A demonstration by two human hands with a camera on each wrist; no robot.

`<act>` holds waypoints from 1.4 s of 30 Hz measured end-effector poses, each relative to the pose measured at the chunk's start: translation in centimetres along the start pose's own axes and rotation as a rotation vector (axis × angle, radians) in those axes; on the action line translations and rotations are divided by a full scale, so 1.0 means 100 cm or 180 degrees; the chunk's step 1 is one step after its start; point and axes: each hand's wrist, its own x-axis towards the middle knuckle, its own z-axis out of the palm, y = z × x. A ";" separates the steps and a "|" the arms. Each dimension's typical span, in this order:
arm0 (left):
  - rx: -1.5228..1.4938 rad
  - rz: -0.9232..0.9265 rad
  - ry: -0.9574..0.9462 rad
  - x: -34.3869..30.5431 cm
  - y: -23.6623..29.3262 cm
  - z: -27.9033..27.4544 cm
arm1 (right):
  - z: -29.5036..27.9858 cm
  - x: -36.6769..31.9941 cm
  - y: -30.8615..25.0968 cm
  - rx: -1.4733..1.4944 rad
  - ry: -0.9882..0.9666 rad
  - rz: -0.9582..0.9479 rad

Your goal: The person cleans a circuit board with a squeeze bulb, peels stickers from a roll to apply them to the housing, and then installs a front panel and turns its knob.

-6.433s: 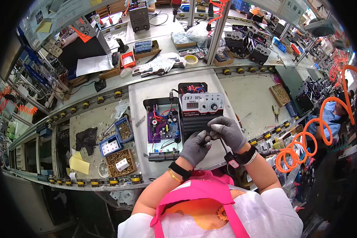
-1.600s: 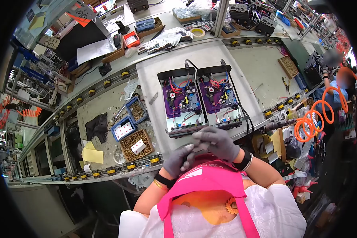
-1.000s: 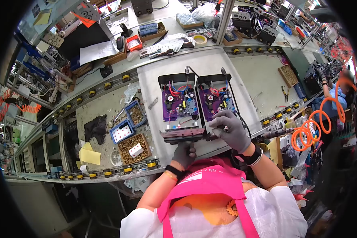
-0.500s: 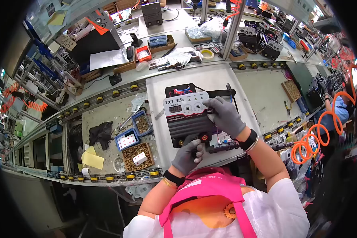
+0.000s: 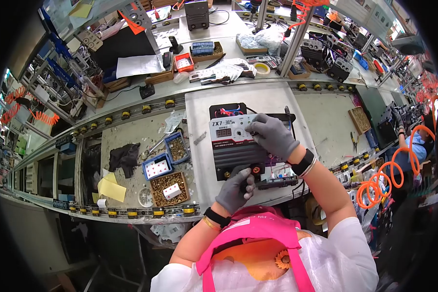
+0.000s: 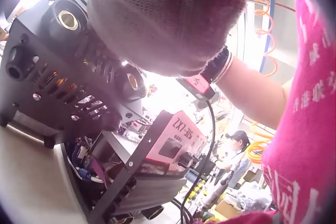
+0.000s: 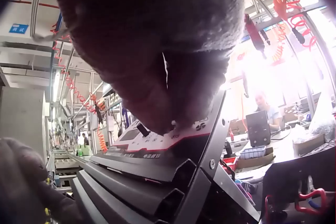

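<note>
A welding machine front panel (image 5: 236, 151), marked ZX7-315, stands raised over the left chassis, its display and dial facing up. My gloved right hand (image 5: 274, 136) is at the panel's right side, thumb and fingers pinched together over the right dial; a knob there is mostly hidden by the fingertips. In the right wrist view the fingertips press together on the panel face (image 7: 157, 141). The gloved left hand (image 5: 234, 191), fingers curled, lies at the panel's lower edge beside a brass socket (image 5: 256, 170). Nothing shows in its grasp; its palm is hidden.
A second open chassis (image 5: 279, 175) sits to the right, its ZX7-315 panel (image 6: 176, 137) showing in the left wrist view. Left of the board are blue bins (image 5: 156, 167), a box of brass fittings (image 5: 185, 187) and a black cloth (image 5: 124, 158). A roller conveyor edge (image 5: 131, 212) runs in front.
Both hands came apart from in front of the two open chassis. The left chassis's panel was lifted upright, and the right hand moved onto its dial area. Earlier, the right chassis's panel was the raised one.
</note>
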 end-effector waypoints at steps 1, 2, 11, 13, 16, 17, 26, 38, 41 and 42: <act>0.0007 0.0003 0.0016 0.000 0.000 0.000 | 0.001 0.000 0.000 0.0067 -0.0017 0.0010; 0.0015 0.0002 0.0033 0.000 0.000 0.000 | 0.001 0.000 0.001 0.0014 -0.0038 -0.0026; 0.0113 0.0013 0.0153 -0.003 0.001 0.007 | 0.009 0.004 -0.008 -0.1295 -0.0248 -0.0317; 0.0082 -0.0012 0.0177 -0.002 0.002 0.006 | 0.010 0.005 -0.007 -0.1471 -0.0316 -0.0434; 0.0099 -0.0034 0.0236 -0.002 0.002 0.005 | 0.010 0.004 -0.004 -0.1388 -0.0257 -0.0567; 0.0166 0.0017 0.0268 -0.004 0.002 0.008 | 0.009 0.005 -0.005 -0.1425 -0.0281 -0.0563; 0.0503 0.0029 0.0335 -0.001 0.015 0.008 | 0.002 0.003 -0.011 -0.1002 -0.0247 -0.0280; 0.0811 0.0023 0.0027 0.008 0.022 -0.003 | 0.023 -0.051 -0.049 0.0778 -0.0991 0.0106; 0.0881 0.0120 -0.0083 0.008 0.023 0.002 | 0.018 -0.047 -0.050 0.0867 -0.0908 0.0083; 0.0880 0.0117 -0.0066 0.010 0.023 -0.001 | 0.015 -0.045 -0.050 0.0860 -0.0873 0.0044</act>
